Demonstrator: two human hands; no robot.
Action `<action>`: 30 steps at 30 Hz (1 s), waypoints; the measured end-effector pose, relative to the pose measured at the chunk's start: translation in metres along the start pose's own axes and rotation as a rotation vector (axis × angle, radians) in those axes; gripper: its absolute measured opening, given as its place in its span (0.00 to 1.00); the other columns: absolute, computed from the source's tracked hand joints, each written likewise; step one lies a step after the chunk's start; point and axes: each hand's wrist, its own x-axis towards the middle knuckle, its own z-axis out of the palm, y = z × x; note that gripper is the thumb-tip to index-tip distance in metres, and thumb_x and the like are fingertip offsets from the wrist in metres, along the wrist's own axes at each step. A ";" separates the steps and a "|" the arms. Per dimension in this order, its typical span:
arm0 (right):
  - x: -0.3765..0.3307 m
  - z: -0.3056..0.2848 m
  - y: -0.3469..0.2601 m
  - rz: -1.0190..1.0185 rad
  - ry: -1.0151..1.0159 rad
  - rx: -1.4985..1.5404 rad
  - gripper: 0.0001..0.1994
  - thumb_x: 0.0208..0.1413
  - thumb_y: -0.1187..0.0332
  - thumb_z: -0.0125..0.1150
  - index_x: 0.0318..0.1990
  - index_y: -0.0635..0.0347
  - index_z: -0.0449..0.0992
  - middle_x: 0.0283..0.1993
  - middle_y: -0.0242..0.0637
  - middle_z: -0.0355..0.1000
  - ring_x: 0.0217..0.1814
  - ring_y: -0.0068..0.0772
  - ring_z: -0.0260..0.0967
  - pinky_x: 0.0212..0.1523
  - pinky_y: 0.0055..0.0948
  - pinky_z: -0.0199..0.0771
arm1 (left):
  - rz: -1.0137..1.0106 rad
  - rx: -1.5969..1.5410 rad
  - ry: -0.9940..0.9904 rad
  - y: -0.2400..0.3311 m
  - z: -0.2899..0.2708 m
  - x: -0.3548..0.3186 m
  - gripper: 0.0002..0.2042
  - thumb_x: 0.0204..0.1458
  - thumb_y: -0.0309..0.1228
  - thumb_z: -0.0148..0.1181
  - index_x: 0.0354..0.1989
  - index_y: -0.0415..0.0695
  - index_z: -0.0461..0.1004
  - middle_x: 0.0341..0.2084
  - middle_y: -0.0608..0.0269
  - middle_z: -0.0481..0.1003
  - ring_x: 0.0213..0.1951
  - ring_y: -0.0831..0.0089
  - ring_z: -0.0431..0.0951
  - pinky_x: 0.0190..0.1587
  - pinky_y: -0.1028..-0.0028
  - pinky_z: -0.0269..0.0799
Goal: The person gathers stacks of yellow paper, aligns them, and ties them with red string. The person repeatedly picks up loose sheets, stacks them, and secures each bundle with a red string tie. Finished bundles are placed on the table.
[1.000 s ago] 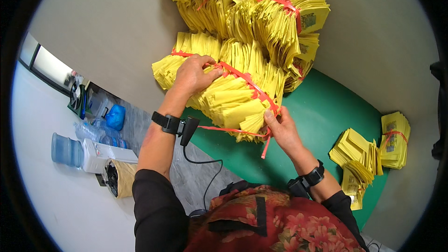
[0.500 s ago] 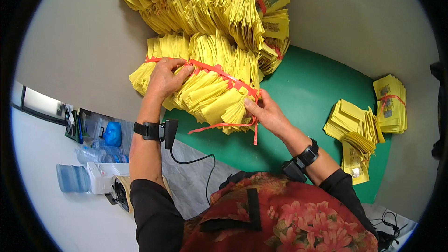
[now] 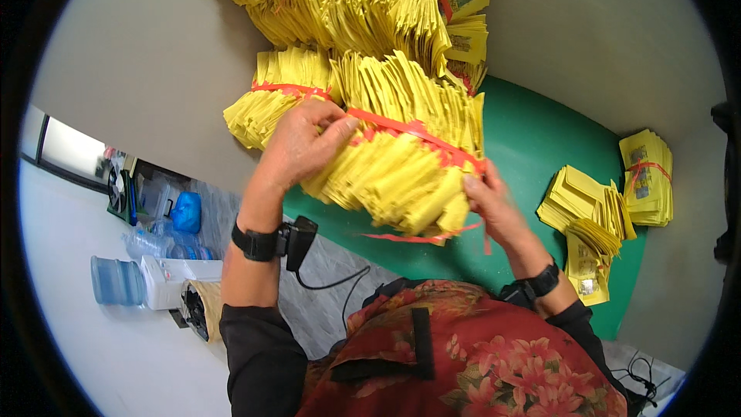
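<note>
Right hand (image 3: 498, 205) has thumb and fingers clamped on the right end of the fat yellow bundle (image 3: 409, 177), right by the red ribbon (image 3: 413, 130) around it. Left hand (image 3: 305, 143) is half-curled, thumb and fingertips at the bundle's other end; can't tell how tight that grip is. So the bundle sits between both hands, over a green table (image 3: 532, 135). As for labels: dark printed patches show on the tied stack (image 3: 648, 185) off to the right hand's right, too small to read.
</note>
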 end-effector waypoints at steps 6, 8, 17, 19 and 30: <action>-0.021 -0.042 -0.029 -0.141 0.119 -0.037 0.36 0.59 0.60 0.64 0.71 0.62 0.55 0.62 0.45 0.69 0.62 0.34 0.68 0.64 0.33 0.67 | -0.306 -0.338 -0.098 0.033 0.035 -0.059 0.15 0.58 0.38 0.66 0.29 0.38 0.77 0.18 0.68 0.74 0.23 0.80 0.71 0.25 0.75 0.67; -0.016 -0.052 -0.043 -0.195 0.087 -0.052 0.33 0.59 0.60 0.63 0.69 0.62 0.58 0.59 0.45 0.71 0.58 0.31 0.70 0.61 0.31 0.69 | -0.465 -0.669 -0.189 0.037 0.044 -0.083 0.12 0.64 0.34 0.60 0.36 0.35 0.78 0.30 0.62 0.80 0.33 0.77 0.80 0.36 0.75 0.79; 0.058 -0.027 -0.090 -0.152 -0.172 -0.199 0.19 0.63 0.56 0.62 0.50 0.64 0.74 0.44 0.31 0.75 0.47 0.19 0.71 0.50 0.22 0.71 | -0.510 -1.296 -0.229 0.053 0.088 -0.163 0.16 0.68 0.31 0.53 0.57 0.32 0.74 0.54 0.52 0.77 0.53 0.66 0.78 0.56 0.65 0.79; 0.077 -0.010 -0.090 -0.114 -0.194 -0.289 0.19 0.62 0.56 0.64 0.49 0.64 0.76 0.44 0.31 0.75 0.46 0.19 0.72 0.50 0.23 0.73 | -0.498 -1.355 -0.189 0.054 0.094 -0.170 0.16 0.68 0.30 0.52 0.59 0.32 0.73 0.56 0.52 0.75 0.55 0.66 0.77 0.58 0.63 0.77; 0.137 0.028 -0.059 -0.222 -0.270 -0.110 0.28 0.64 0.44 0.59 0.55 0.63 0.73 0.55 0.34 0.72 0.57 0.25 0.67 0.59 0.28 0.65 | -0.260 -1.480 -0.244 0.024 0.114 -0.162 0.26 0.68 0.27 0.51 0.72 0.36 0.55 0.70 0.54 0.60 0.72 0.62 0.59 0.70 0.58 0.61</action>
